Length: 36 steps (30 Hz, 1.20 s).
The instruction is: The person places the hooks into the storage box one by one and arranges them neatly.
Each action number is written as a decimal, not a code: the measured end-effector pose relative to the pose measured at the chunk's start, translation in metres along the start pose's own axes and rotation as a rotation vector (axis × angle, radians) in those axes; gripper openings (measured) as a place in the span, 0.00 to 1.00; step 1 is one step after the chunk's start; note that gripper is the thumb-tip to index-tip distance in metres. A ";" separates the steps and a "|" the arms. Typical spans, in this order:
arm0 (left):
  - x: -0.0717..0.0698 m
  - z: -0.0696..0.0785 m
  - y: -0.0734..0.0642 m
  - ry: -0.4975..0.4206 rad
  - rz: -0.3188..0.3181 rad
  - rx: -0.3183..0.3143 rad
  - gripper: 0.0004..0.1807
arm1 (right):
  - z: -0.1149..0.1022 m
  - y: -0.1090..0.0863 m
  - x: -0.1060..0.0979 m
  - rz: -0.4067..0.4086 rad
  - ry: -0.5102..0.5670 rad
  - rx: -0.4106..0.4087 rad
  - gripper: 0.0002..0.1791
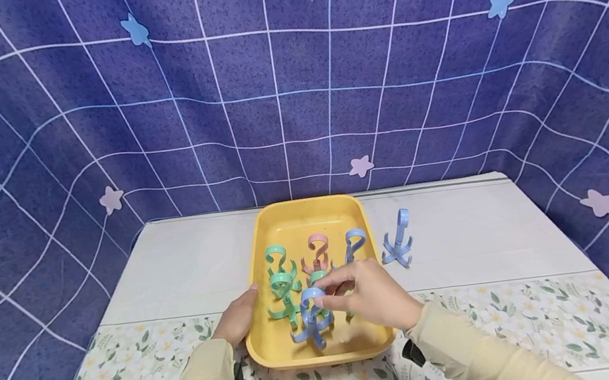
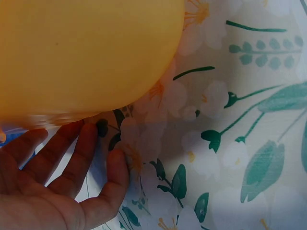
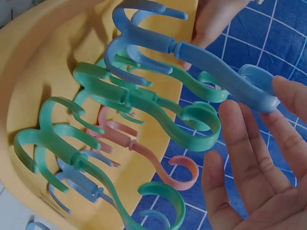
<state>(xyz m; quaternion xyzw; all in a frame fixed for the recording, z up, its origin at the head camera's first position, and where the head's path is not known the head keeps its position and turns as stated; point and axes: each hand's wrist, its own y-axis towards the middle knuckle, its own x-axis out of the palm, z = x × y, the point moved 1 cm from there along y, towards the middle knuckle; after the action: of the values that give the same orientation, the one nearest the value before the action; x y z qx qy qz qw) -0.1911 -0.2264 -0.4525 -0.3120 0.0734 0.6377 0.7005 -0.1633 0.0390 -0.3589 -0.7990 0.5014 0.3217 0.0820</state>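
My right hand point(image 1: 366, 290) pinches a blue four-claw hanger hook point(image 1: 312, 328) by its curled top, between thumb and fingertip. The hook hangs claws down over the near part of a yellow plastic basin point(image 1: 287, 361). In the right wrist view that blue hook point(image 3: 206, 69) lies across the others, its claws to the upper left. Farther in the basin stand green hooks point(image 1: 281, 282), a pink hook point(image 1: 318, 241) and another blue hook point(image 1: 354, 237). At the basin's left side, my left hand point(image 1: 237, 315) touches the wall with fingers loosely extended, seen under the rim in the left wrist view.
One more blue hook point(image 1: 400, 238) lies on the white table right of the basin. A floral band point(image 1: 144, 354) crosses the tabletop cover. Behind and at both sides hangs a dark blue curtain point(image 1: 303, 109) with a grid and stars.
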 end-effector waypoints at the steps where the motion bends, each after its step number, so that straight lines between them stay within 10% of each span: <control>1: 0.000 0.000 0.000 0.002 0.001 0.000 0.37 | 0.001 0.000 0.001 -0.002 -0.001 -0.004 0.09; 36: 0.000 0.001 -0.001 0.008 -0.005 -0.009 0.37 | 0.010 -0.004 0.023 -0.084 -0.100 -0.005 0.07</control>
<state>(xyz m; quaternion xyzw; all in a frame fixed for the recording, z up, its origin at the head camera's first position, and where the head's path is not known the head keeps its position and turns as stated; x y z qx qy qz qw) -0.1907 -0.2262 -0.4517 -0.3178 0.0726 0.6349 0.7005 -0.1580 0.0287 -0.3813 -0.8023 0.4620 0.3589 0.1185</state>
